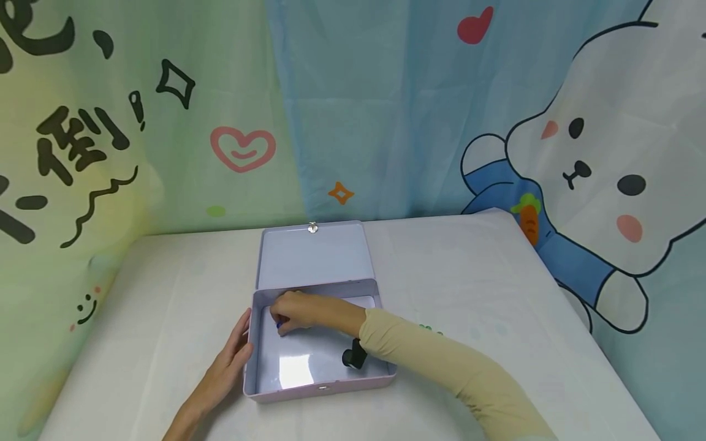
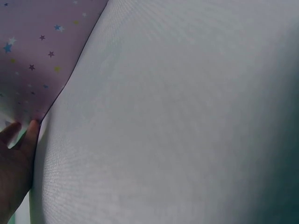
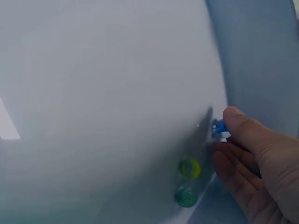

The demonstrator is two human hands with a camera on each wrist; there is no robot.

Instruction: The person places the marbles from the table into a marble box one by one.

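Note:
A shallow metal box (image 1: pixel 320 392) stands on the table with its lid (image 1: pixel 314 254) folded back behind it. My right hand (image 1: pixel 298 310) reaches into the far left part of the box. Its thumb and fingers pinch a small clear-and-blue marble (image 3: pixel 218 127) low by the box wall. Beside those fingers, a yellow-green marble (image 3: pixel 190 168) and a green marble (image 3: pixel 187 197) lie on the box floor. My left hand (image 1: pixel 223 370) rests with extended fingers against the box's left outer side, which shows pink with stars in the left wrist view.
Several small green marbles (image 1: pixel 427 327) lie on the white tabletop (image 1: pixel 474 294) right of the box, partly behind the right sleeve (image 1: pixel 441 361). A black wrist camera (image 1: pixel 355 355) hangs under the right wrist, over the box. A printed curtain (image 1: pixel 353 110) rises behind the table.

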